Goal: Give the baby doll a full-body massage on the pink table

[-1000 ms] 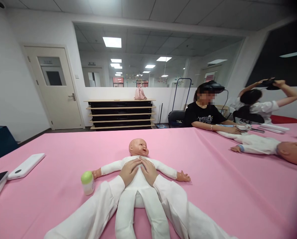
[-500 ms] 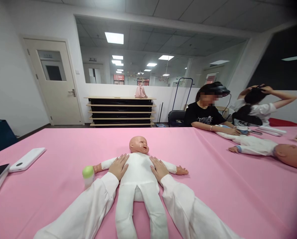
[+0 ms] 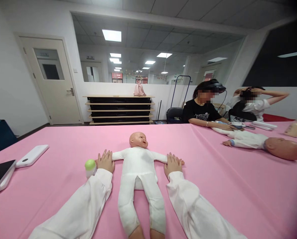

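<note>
A baby doll [image 3: 138, 166] with a white cloth body lies on its back on the pink tablecloth [image 3: 203, 199], arms stretched out to both sides. My left hand [image 3: 105, 161] lies flat over the doll's forearm on the left, fingers extended and covering most of that wrist. On the other side my right hand [image 3: 173, 163] rests flat on the opposite forearm near the doll's hand, whose fingertips show past mine. Just left of my left hand stands a small bottle [image 3: 90, 167] with a light green cap, partly behind my sleeve.
White power-bank-like device [image 3: 32, 156] and a dark-topped white device [image 3: 0, 174] lie at the left. A second doll [image 3: 253, 139] lies at the right before a person [image 3: 200, 111] in black wearing a headset. Another person [image 3: 255, 103] sits behind, and a beige container [image 3: 296, 128] stands nearby.
Both my hands have slid outward from the doll's shoulders along its arms to the wrists. The view has shifted slightly, and the doll's ankles now show.
</note>
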`<state>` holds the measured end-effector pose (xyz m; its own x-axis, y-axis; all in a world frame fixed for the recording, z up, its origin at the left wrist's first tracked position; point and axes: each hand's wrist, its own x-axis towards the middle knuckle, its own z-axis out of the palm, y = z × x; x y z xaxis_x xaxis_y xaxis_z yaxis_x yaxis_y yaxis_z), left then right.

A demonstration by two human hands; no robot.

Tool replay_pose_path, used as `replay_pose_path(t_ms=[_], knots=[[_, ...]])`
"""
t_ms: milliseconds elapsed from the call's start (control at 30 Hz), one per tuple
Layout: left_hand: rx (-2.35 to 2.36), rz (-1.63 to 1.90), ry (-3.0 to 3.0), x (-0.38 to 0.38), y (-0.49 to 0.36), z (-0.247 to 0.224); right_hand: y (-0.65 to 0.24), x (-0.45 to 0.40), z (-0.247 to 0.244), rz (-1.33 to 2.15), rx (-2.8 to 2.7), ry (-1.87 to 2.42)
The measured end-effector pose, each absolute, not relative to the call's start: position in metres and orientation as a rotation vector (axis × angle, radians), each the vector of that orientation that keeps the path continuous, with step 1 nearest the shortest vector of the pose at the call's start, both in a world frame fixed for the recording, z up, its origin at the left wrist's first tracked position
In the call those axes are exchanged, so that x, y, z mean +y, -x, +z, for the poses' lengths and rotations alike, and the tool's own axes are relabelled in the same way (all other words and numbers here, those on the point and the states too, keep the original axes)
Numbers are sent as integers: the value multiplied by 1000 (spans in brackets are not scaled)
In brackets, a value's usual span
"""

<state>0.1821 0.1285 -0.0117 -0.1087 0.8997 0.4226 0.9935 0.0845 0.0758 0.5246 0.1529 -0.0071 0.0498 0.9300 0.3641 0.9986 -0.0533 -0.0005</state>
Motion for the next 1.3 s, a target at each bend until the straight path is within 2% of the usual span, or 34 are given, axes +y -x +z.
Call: replay_pose_path(t_ms=[100, 333, 567, 833, 1000, 1133, 1300], knots=[[-2046, -529, 1874, 127, -184, -10, -522, 151, -7, -445, -1919, 2051], [-1756, -521, 2180, 132, -189, -19, -515, 153, -11, -422, -2243, 1623], [-1673, -470, 2300, 135, -186, -28, -515, 155, -7, -264, -2338, 1749], [-1885, -597, 2118, 128, -189, -5, -528, 157, 1, -434, -1967, 1998], [-1924, -682, 1918, 136, -182, -6, -530, 167, 1, -552, -1995, 1754], [-1807, -627, 2067, 144, -182, -14, -522, 170, -2, -358, -2332, 1508], [-1755, -482, 2249, 146, -186, -16, -519, 167, 0, -242, -2372, 1594]])
